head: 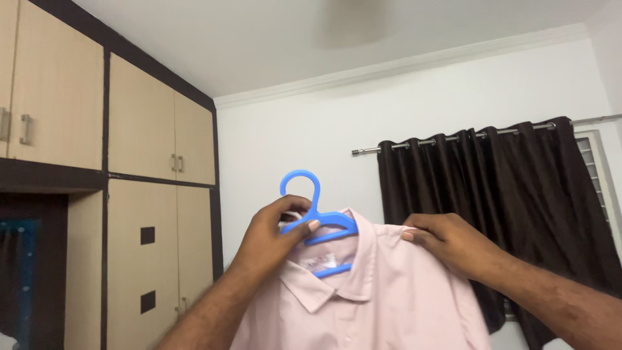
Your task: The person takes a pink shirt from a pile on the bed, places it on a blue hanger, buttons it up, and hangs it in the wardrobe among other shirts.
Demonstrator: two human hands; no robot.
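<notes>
A pale pink collared shirt (pixel 382 298) hangs on a blue plastic hanger (pixel 311 207), held up in front of me at chest height. My left hand (pixel 275 233) grips the hanger just below its hook, thumb across the blue bar. My right hand (pixel 447 243) pinches the shirt's shoulder at the right end of the hanger. The hanger's hook stands free above the collar. Inside the neck opening, the lower bar of the hanger shows.
A tall beige wardrobe (pixel 142 194) with dark trim and metal handles fills the left wall. A dark curtain (pixel 512 207) hangs from a metal rod (pixel 453 136) over a window at the right. A white wall (pixel 291 142) lies behind the shirt.
</notes>
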